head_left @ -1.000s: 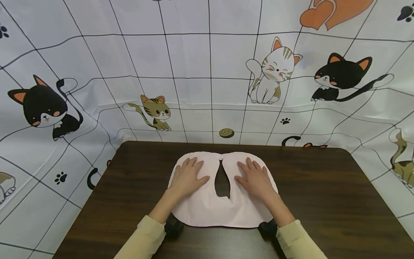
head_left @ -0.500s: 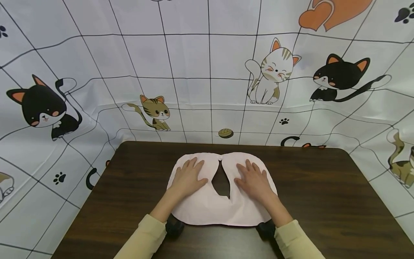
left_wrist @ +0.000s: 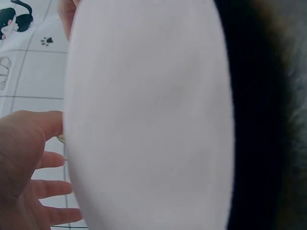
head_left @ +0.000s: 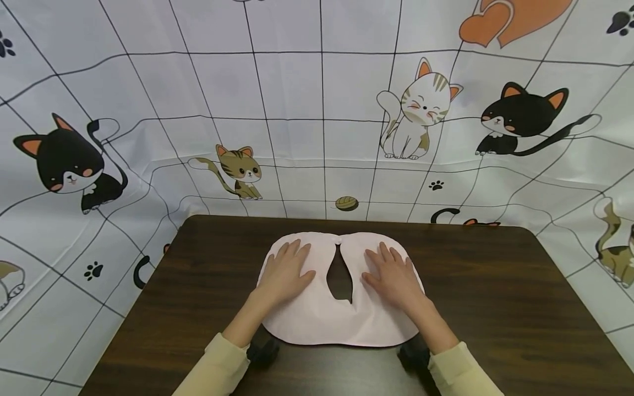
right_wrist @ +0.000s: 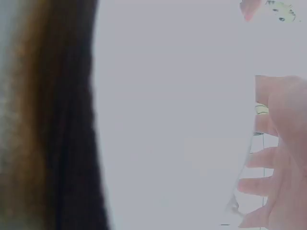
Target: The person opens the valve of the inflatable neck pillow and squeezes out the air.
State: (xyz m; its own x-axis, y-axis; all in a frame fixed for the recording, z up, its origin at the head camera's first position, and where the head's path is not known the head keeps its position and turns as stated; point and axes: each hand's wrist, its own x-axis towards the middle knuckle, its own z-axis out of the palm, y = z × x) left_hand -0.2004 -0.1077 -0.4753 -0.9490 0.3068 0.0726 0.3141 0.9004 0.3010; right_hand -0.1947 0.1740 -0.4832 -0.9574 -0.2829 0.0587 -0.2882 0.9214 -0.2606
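Note:
A pale pink cloth bib (head_left: 339,324) lies flat on the dark wooden table, with a teardrop-shaped neck opening and its two top ends meeting at a small fastening. My left hand (head_left: 286,275) rests on its left half, fingers spread and straight. On the right half lies my right hand (head_left: 394,278), also spread. Close up in the left wrist view, the bib (left_wrist: 148,115) fills the middle and the left hand (left_wrist: 24,163) reaches it with extended fingers. The right wrist view has the pale cloth (right_wrist: 172,115) beside the right hand (right_wrist: 288,143).
The dark wooden table (head_left: 505,308) extends on both sides of the bib. Behind and around it hangs a white grid-lined sheet (head_left: 292,82) printed with cartoon cats. Black wrist devices (head_left: 263,352) sit under the forearms, near the bib's lower corners.
Both hands stay spread on the bib, with only slight shifts of the fingers. The forearms have moved a little apart, and the bib has hardly moved.

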